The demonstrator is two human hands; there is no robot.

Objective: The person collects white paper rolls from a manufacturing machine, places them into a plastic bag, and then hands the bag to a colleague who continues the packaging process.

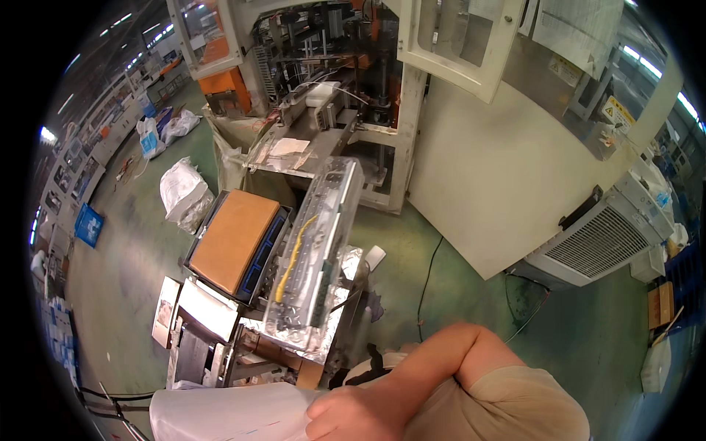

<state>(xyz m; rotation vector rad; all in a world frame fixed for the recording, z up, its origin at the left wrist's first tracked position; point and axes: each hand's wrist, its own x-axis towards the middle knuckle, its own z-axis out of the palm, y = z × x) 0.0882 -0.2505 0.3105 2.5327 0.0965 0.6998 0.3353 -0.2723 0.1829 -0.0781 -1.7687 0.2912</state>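
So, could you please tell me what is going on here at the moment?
A person's right hand is curled at the edge of a white sheet or bag, apparently gripping it; the left hand is out of view. Ahead, a long clear case sits above a foil-covered surface, beside a brown-topped box. Beyond stands a machine with its interior exposed.

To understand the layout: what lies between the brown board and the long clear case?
In the head view, a blue and black edge lies between the brown board and the clear case.
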